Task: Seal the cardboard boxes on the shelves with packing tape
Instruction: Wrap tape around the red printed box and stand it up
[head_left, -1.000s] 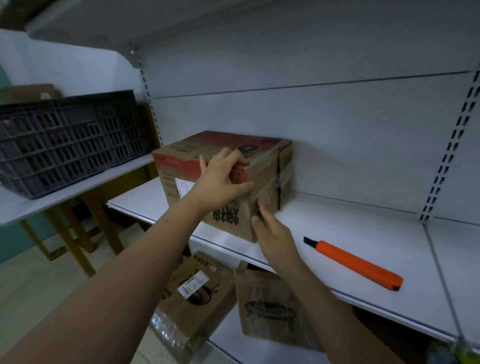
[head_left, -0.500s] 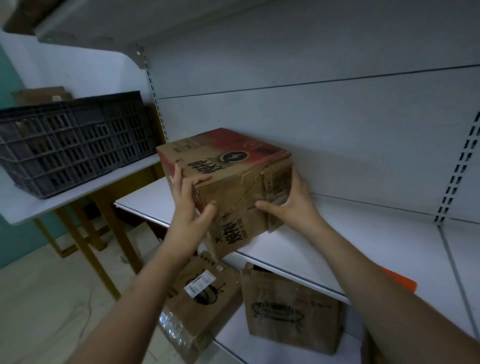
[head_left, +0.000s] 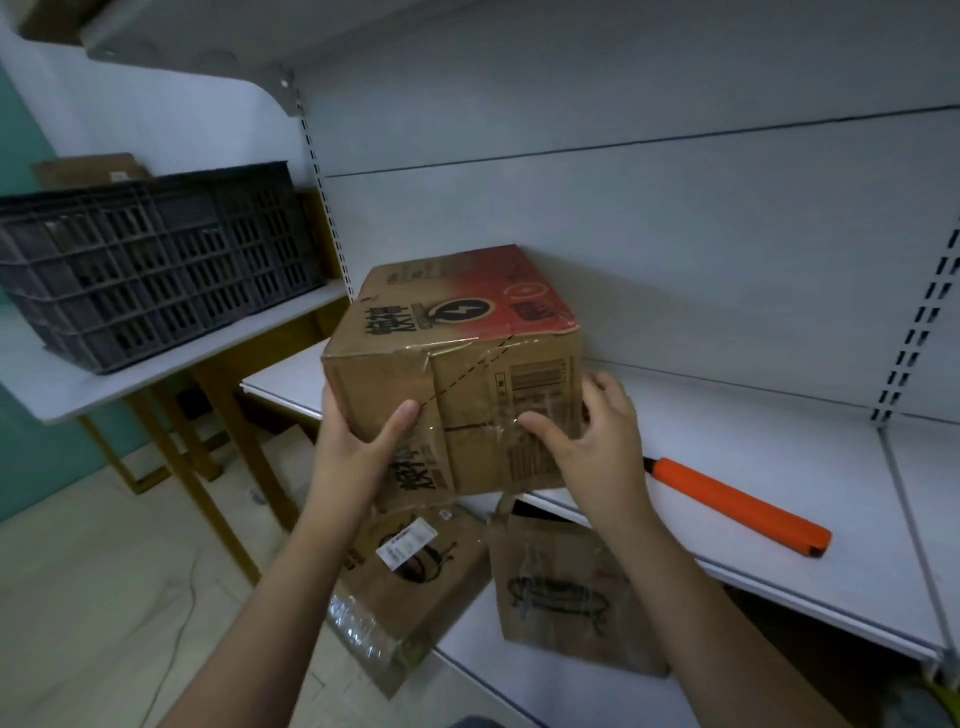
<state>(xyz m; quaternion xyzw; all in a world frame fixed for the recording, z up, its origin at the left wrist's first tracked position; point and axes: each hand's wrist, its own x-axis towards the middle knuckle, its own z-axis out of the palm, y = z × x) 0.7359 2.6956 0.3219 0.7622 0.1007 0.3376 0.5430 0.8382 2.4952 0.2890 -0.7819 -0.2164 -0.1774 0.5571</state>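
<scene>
1. The left hand (head_left: 358, 457) grips the near left corner of the cardboard box (head_left: 457, 374): its thumb lies across the front face and its fingers wrap behind the left side.
2. The right hand (head_left: 592, 447) presses spread fingers and thumb against the right half of that front face, over shiny clear packing tape (head_left: 498, 415); it curls round nothing and carries no tape roll.
3. The box sits at the front edge of the white shelf (head_left: 779, 467), its near lower corner jutting past the lip, a red-printed face on top and the taped flap seam toward the person.
4. The seam runs level across the front face, directly between the two thumbs, so both hands are equally near it; any smoothing stroke would likely run left to right along that line.
5. An orange utility knife (head_left: 737, 509) lies on the shelf well to the right, nearer the right hand.
6. Two more cardboard boxes (head_left: 566, 597) stand on the lower shelf beneath.
7. A dark plastic crate (head_left: 150, 265) rests on a table to the left.
</scene>
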